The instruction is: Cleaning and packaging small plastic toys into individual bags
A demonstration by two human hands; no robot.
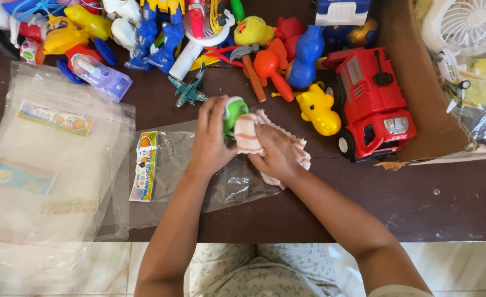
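My left hand grips a small green and white plastic toy just above the dark table. My right hand holds a pink and white striped cloth pressed against the toy's right side. The rest of the cloth hangs out past my right hand's knuckles. Under both hands lies a clear plastic bag with a colourful printed strip at its left end. Much of the toy is hidden by my fingers.
A heap of plastic toys lines the table's far edge: a red truck, a yellow animal, a small teal plane, a purple toy. A stack of clear bags lies left. A cardboard box stands right.
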